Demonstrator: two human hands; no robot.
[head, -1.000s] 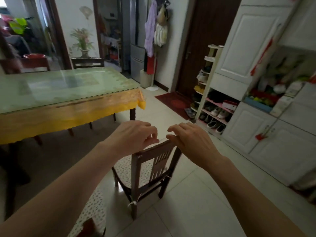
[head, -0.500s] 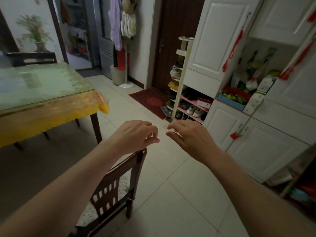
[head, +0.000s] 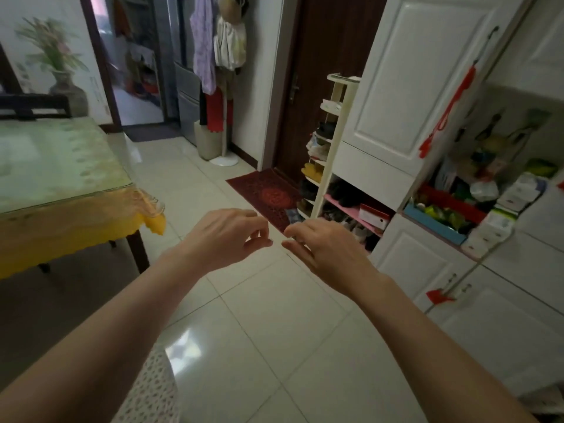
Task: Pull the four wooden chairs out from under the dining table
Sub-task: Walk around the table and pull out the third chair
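Observation:
The dining table (head: 61,215) with a glass top and yellow cloth fills the left side. A dark wooden chair back (head: 33,106) shows at its far end. A patterned seat cushion (head: 149,392) peeks from under my left forearm at the bottom. My left hand (head: 225,236) and my right hand (head: 323,248) float side by side over bare floor tiles, fingers loosely curled and apart, holding nothing. No chair back is under them.
White cabinets (head: 427,261) and a shoe rack (head: 332,148) line the right side. A red doormat (head: 265,196) lies before a dark door. A coat stand (head: 222,87) with hanging clothes stands at the back. Pale tiled floor lies ahead.
The view has swung right. The chair that my hands held by its back a second ago has slid out of sight to the lower left, and both hands are off it now.

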